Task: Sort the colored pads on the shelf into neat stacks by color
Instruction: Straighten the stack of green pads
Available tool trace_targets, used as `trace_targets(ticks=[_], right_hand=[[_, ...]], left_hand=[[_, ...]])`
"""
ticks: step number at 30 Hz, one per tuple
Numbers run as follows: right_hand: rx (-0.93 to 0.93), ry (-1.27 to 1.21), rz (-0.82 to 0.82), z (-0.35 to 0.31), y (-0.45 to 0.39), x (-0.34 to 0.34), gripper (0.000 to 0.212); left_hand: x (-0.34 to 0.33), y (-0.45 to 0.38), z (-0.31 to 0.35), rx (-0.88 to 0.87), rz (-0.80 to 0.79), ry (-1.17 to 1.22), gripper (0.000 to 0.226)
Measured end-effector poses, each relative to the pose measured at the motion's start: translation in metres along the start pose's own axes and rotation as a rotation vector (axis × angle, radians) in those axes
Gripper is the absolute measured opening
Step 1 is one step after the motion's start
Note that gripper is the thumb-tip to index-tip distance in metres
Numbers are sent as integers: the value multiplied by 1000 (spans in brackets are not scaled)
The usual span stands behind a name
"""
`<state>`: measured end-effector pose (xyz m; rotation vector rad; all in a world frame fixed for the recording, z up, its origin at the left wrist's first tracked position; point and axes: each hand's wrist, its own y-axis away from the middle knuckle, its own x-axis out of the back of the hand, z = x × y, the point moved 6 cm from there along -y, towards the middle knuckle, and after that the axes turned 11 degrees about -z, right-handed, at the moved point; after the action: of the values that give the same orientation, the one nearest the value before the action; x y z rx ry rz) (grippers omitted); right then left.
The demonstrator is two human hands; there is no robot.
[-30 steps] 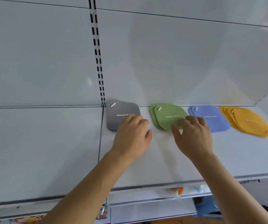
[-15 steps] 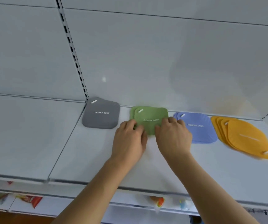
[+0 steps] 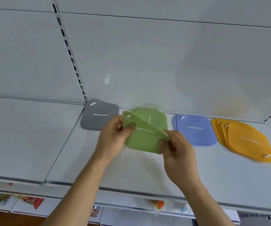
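White metal shelf (image 3: 147,173), white back panel behind it with a slotted upright strip (image 3: 69,51). Four colour groups of square, soft, rounded-corner pads lie in a row near the back edge.

Far left: single grey pad (image 3: 98,115), flat on the shelf, white "REMOVE ODOR" print and a small white tab at its back-left corner. Its right front corner is hidden behind the left hand.

Centre: green pads (image 3: 145,131), lifted off the shelf and held between both hands. At least two are visible: a front one tilted toward the camera with blurred white print, and a ribbed one behind it whose label runs vertically. Exact count cannot be told.

Left hand (image 3: 113,137): fingers curled round the left edge of the green pads, thumb on the front face. Right hand (image 3: 175,147): pinches the lower right corner of the green pads, thumb in front, fingers curled behind.

Right of centre: blue pads (image 3: 195,129), two at least, flat and slightly offset, "REMOVE ODOR" on top, just beside the right hand but apart from it.

Far right: orange-yellow pads (image 3: 244,139), several, fanned in a loose overlapping spread, top one with a white tab at its front corner. Near the blue pads, not touching.

Below the shelf edge: blurred colourful packets (image 3: 33,202) on a lower level.
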<state>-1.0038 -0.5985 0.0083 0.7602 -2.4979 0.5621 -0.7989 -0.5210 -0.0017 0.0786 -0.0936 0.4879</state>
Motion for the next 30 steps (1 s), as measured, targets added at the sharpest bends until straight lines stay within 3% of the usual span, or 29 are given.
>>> trace_targets(ticks=[3,6,10,13,16,20,25,28,30], right_hand=[[-97,157,48,9,-3,3,7],[-189,428,87,13,-21,4,30],[-463,608,-127,24,-54,-5,39],[-477,591,-145,26,-63,-11,26],[-407,410,-75,24,-63,-8,6],[-381,229,-10,11,-61,14,13],[-395,-463,179,-23,-42,39,19],[-399,-961,231,-39,-24,16,17],[-490,-1081,214,-40,-10,-18,16]], left_hand=[[6,18,-5,39,-94,39,33],[18,29,-15,66,16,-105,23],[35,36,-16,87,85,-245,38],[42,38,-18,128,88,-380,23],[50,39,-18,140,152,-344,11],[62,41,-18,123,226,-176,20],[53,34,-20,140,158,114,23],[32,29,-17,151,89,335,26],[13,28,-12,160,50,550,32]])
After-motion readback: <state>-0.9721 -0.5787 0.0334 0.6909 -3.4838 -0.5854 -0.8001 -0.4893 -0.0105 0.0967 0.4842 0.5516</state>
